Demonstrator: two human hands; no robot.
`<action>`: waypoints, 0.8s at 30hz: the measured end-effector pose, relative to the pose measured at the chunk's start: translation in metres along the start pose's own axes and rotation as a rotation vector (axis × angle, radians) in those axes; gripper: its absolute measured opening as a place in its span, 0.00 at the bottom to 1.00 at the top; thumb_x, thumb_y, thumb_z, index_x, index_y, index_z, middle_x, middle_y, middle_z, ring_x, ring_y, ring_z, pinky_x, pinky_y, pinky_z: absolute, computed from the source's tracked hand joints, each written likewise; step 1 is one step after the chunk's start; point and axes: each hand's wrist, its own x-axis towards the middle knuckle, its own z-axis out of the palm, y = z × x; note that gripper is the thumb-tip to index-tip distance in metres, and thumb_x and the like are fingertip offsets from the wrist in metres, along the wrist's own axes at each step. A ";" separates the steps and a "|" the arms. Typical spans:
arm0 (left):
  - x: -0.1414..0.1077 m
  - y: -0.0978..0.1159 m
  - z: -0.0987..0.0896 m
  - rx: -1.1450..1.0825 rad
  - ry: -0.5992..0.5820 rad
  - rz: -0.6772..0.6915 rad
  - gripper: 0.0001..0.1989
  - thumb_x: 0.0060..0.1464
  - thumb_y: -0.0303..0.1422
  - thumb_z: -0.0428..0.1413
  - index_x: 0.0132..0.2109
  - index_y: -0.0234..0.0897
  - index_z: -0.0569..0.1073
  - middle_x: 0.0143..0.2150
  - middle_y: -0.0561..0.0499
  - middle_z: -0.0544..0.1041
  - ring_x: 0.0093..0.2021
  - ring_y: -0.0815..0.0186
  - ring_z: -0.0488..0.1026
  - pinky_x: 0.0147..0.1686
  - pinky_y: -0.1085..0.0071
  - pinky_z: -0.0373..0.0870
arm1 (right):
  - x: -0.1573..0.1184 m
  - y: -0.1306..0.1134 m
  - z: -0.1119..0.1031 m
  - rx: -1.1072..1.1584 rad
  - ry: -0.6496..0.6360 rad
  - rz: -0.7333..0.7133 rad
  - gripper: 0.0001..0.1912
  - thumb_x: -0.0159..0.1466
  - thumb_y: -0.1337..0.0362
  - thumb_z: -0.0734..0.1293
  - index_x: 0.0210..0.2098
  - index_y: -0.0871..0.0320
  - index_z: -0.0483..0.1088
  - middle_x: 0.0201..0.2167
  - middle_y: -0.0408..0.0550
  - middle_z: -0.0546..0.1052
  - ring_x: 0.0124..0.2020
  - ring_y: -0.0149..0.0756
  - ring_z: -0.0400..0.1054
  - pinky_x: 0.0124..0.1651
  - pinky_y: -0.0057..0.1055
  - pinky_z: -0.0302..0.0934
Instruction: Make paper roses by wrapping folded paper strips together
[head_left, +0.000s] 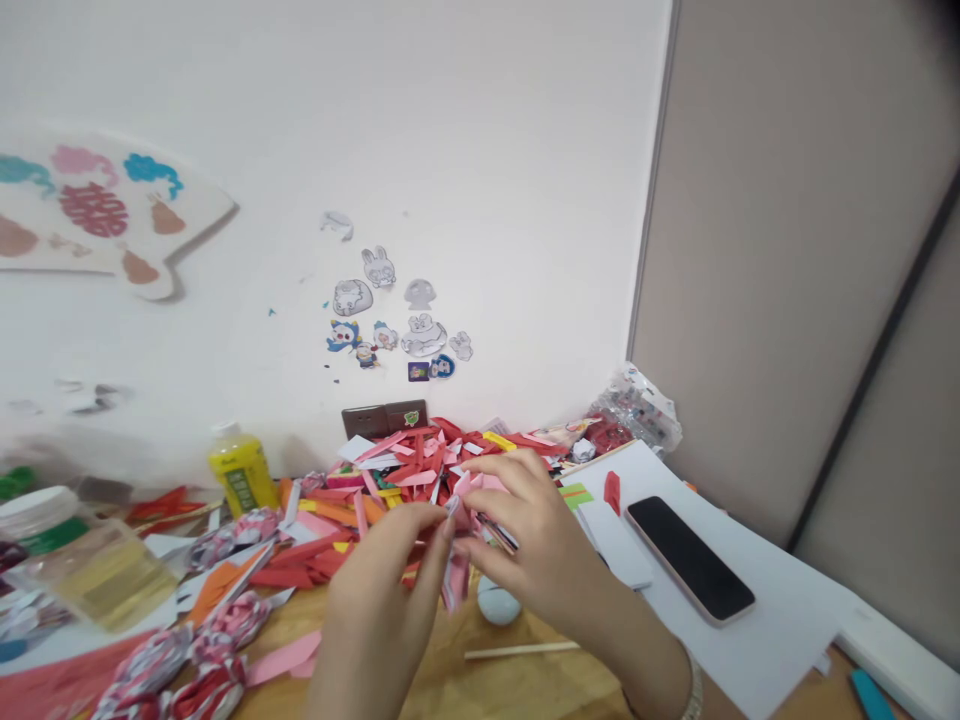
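Both hands meet over the wooden table, holding a folded pink paper piece between them. My left hand pinches its edge between thumb and forefinger. From the right side, my right hand grips the same paper with its fingertips, a bracelet on the wrist. Part of the paper is hidden behind the fingers. Behind the hands spreads a heap of folded paper strips in red, pink, orange and white. A pale rounded object sits just below my right hand, and a thin wooden stick lies nearer to me.
A black-screened phone rests on a white sheet at the right, beside a white pad. At the left stand a yellow bottle and a clear jar; braided red-white cords lie in front. A wall rises behind.
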 end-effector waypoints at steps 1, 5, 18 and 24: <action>0.000 0.000 0.000 0.009 0.015 0.019 0.09 0.55 0.35 0.50 0.33 0.38 0.74 0.28 0.52 0.78 0.27 0.65 0.76 0.29 0.73 0.72 | 0.000 0.000 0.002 -0.001 0.014 0.005 0.04 0.58 0.69 0.67 0.34 0.57 0.69 0.46 0.49 0.69 0.47 0.41 0.58 0.49 0.39 0.56; 0.001 0.003 0.002 -0.011 0.047 0.049 0.10 0.55 0.36 0.50 0.30 0.39 0.73 0.25 0.52 0.77 0.24 0.66 0.75 0.26 0.74 0.72 | -0.001 0.002 0.005 0.009 0.065 0.015 0.03 0.60 0.71 0.66 0.31 0.57 0.68 0.44 0.49 0.70 0.46 0.40 0.59 0.48 0.38 0.56; -0.002 0.000 -0.003 -0.025 0.033 0.034 0.06 0.55 0.34 0.52 0.33 0.40 0.73 0.29 0.53 0.78 0.29 0.66 0.75 0.28 0.75 0.71 | 0.001 -0.002 0.002 0.196 0.058 0.007 0.05 0.62 0.69 0.64 0.30 0.57 0.70 0.41 0.47 0.72 0.44 0.36 0.62 0.48 0.37 0.57; 0.003 0.002 -0.008 -0.022 -0.110 0.150 0.07 0.56 0.30 0.50 0.32 0.39 0.72 0.27 0.54 0.77 0.27 0.68 0.73 0.28 0.76 0.68 | 0.002 0.010 -0.010 0.319 -0.106 0.073 0.05 0.59 0.66 0.69 0.26 0.57 0.70 0.37 0.44 0.71 0.42 0.34 0.64 0.46 0.33 0.58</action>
